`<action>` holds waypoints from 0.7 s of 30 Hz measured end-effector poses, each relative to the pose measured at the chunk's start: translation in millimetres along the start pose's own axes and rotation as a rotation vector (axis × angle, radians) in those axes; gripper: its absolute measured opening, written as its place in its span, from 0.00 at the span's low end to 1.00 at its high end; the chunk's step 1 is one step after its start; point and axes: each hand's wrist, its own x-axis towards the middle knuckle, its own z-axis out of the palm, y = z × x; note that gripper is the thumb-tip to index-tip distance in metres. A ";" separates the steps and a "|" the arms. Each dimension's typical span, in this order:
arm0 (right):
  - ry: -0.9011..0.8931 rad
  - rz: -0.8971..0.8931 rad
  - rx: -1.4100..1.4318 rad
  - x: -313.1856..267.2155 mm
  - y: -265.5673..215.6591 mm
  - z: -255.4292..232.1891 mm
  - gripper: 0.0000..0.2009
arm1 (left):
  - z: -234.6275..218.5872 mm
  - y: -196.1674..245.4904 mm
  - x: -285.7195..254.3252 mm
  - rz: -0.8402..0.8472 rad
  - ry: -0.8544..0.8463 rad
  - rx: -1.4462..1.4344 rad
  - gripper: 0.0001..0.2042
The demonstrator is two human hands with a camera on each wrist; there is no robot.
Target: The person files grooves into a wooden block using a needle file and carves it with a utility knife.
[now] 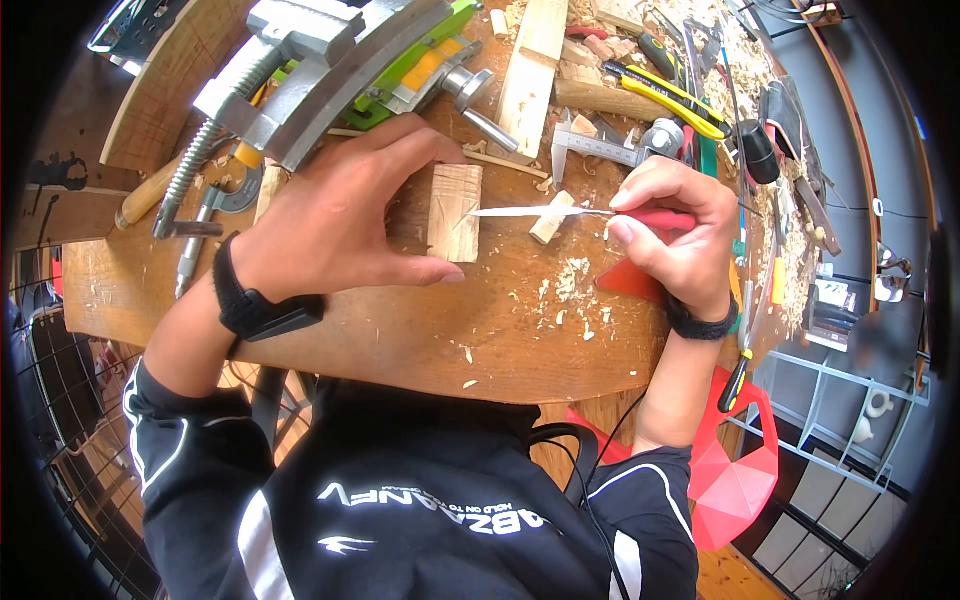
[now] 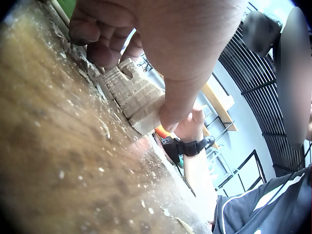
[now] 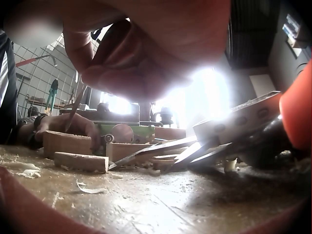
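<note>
My left hand (image 1: pixel 335 215) spans a squared wooden block (image 1: pixel 455 212) on the tabletop, the thumb at its near end and the fingers at its far end. In the left wrist view, a notch shows in one end of the block (image 2: pixel 136 95), and the thumb lies against the other end. My right hand (image 1: pixel 690 225) pinches the red handle of a slender, pointed metal-bladed tool (image 1: pixel 520 211). Its tip overlaps the block's right part in the head view. Beneath the blade lies a small wooden offcut (image 1: pixel 547 228).
A metal vise (image 1: pixel 320 95) stands at the back left, close to the left hand. Calipers (image 1: pixel 600 146), a yellow-handled cutter (image 1: pixel 670 103) and a long wooden piece (image 1: pixel 530 75) lie behind the block. Wood shavings (image 1: pixel 570 285) litter the wooden table (image 1: pixel 400 350).
</note>
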 end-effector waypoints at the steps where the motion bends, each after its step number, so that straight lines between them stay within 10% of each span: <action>1: -0.001 0.000 0.000 0.1 -0.7 0.6 0.06 | -0.1 0.0 -0.1 -0.006 -0.004 -0.003 0.35; 21: -0.031 0.080 0.027 -1.6 -3.3 0.3 0.07 | 1.7 -2.1 -0.4 0.038 0.024 0.013 0.36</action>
